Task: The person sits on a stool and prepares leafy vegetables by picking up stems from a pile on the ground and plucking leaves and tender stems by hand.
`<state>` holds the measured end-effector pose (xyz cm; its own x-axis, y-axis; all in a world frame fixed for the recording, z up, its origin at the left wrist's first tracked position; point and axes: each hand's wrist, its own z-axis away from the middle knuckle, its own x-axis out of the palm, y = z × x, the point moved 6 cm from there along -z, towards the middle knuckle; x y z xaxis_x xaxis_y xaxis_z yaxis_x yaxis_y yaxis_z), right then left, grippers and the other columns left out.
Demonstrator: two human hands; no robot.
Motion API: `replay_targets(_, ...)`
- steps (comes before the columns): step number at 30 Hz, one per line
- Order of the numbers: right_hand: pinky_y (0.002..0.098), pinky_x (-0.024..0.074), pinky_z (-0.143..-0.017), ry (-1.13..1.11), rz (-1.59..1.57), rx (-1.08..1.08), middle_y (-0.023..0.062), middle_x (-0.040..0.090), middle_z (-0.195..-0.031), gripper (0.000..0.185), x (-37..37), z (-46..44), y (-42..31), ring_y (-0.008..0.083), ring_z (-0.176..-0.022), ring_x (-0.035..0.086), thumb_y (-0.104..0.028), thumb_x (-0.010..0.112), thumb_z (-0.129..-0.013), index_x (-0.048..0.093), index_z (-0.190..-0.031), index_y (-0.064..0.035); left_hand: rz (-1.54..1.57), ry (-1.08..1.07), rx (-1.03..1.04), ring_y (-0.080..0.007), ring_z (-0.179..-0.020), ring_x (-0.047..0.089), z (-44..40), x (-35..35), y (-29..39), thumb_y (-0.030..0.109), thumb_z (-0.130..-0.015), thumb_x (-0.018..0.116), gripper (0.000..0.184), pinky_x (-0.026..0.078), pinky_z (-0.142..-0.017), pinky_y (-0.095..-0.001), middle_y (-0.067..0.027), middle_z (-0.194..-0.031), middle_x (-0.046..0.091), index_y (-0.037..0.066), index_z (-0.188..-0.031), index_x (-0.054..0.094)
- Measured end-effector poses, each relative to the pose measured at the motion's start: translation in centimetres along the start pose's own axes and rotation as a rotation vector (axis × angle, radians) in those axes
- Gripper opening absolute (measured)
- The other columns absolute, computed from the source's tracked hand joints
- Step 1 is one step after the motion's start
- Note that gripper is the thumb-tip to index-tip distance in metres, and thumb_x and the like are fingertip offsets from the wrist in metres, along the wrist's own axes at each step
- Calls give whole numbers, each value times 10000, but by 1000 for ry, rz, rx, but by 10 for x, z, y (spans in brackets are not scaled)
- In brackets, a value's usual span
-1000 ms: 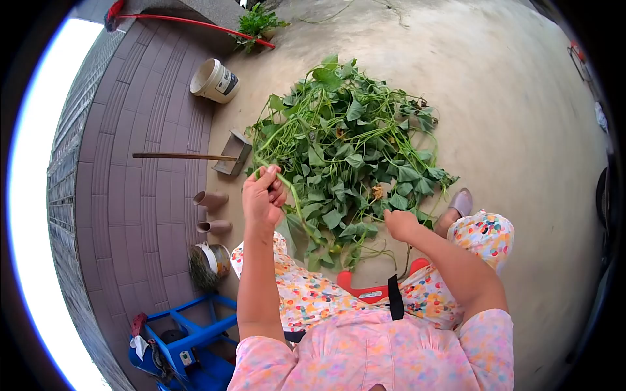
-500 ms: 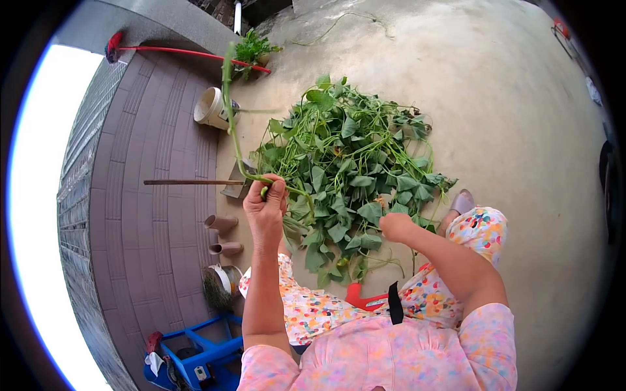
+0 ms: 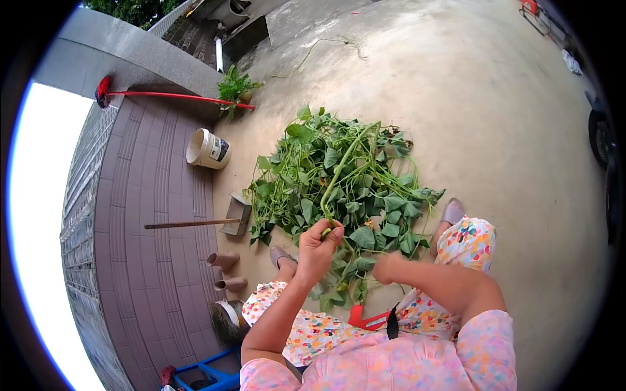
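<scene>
My left hand [image 3: 321, 244] is closed around a thick green vine stem [image 3: 338, 174], whose long end points up and away over the heap. A short green end shows by the thumb. To its right, my right hand [image 3: 390, 268] is low above the near edge of the heap, curled and smeared by motion; what it holds, if anything, is hidden. A broad heap of leafy green vines [image 3: 313, 156] lies on the concrete floor in front of me, between and beyond my feet.
A white bucket [image 3: 208, 149], a dustpan [image 3: 236, 215] with a long handle and two mauve tube-like items [image 3: 223, 260] line the tiled wall at left. A red-handled mop [image 3: 176, 97] and potted plant [image 3: 236, 88] are farther off. Something red [image 3: 375, 320] lies near my lap.
My left hand has moved right and toward me, swinging the stem from upright at left to over the heap. My right hand has come lower, nearer my lap. The view has shifted.
</scene>
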<state>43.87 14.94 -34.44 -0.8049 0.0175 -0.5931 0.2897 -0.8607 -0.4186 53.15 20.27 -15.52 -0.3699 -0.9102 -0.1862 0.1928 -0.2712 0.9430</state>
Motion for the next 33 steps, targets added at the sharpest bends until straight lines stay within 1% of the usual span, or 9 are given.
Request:
replay_targets(6,420,474,-638,-40,13,-230,95,603,-973,285,17,-12,-8,262,-876,584,-125,596,-633,635,-910,-71,-324,25,217,-50,-490,417,-90,12,55,40,-800,499,68,319,-427,-203,-11,-600,537,31,-773,560)
replay_targets(8,408,473,-628,-28,3,-109,87,612,-931,234,-16,11,2,251,-850,589,-132,586,-661,642,-881,-77,-516,288,606,-109,-543,519,-148,-10,123,34,-789,484,132,396,-469,-268,-55,-607,576,23,-695,577)
replay_targets(11,437,461,-608,-31,-35,-2,67,615,-913,234,-28,2,19,255,-826,592,-125,594,-657,643,-881,-79,-1075,817,865,-206,-504,565,-179,-36,232,134,-760,572,357,446,-492,-337,-102,-738,630,62,-1107,522)
replay_targets(13,479,451,-598,-40,-62,-6,54,610,-938,288,-29,-1,23,272,-829,589,-112,613,-625,636,-909,-74,-1072,1026,1164,-198,-455,550,-170,-37,262,179,-759,586,395,440,-461,-353,-72,-667,624,81,-1133,504)
replay_targets(16,477,448,-605,23,-68,-33,50,611,-938,285,-34,-4,18,271,-805,593,-99,605,-626,639,-909,-91,-1266,757,1244,-210,-391,510,-165,-6,228,121,-769,518,196,404,-381,-343,-49,-507,547,107,-950,593)
replay_targets(18,489,442,-604,16,-102,-42,53,611,-936,276,-33,-6,16,277,-809,592,-115,601,-632,640,-904,-84,-1449,507,1073,-186,-346,461,-169,14,169,72,-744,467,98,350,-323,-322,-67,-423,456,108,-667,516)
replay_targets(22,489,437,-599,18,-63,-61,71,611,-933,253,-44,10,10,279,-817,591,-133,574,-659,638,-893,-59,-1263,137,441,-351,-680,571,-189,-7,-2,109,-721,456,173,455,-593,-433,-177,-715,588,108,-814,603)
replay_targets(26,492,423,-587,86,-45,-69,89,618,-868,231,-41,5,9,289,-742,595,-140,526,-696,640,-872,-43,-1104,-35,-34,-349,-777,562,-180,-28,-143,148,-708,524,166,456,-671,-428,-187,-834,588,95,-823,630)
replay_targets(33,502,407,-566,71,-150,-105,78,621,-800,206,-44,4,3,291,-667,588,-128,519,-699,653,-839,-58,-1088,-201,-339,-334,-793,570,-171,-20,-237,110,-739,527,166,458,-668,-427,-182,-842,596,49,-859,624)
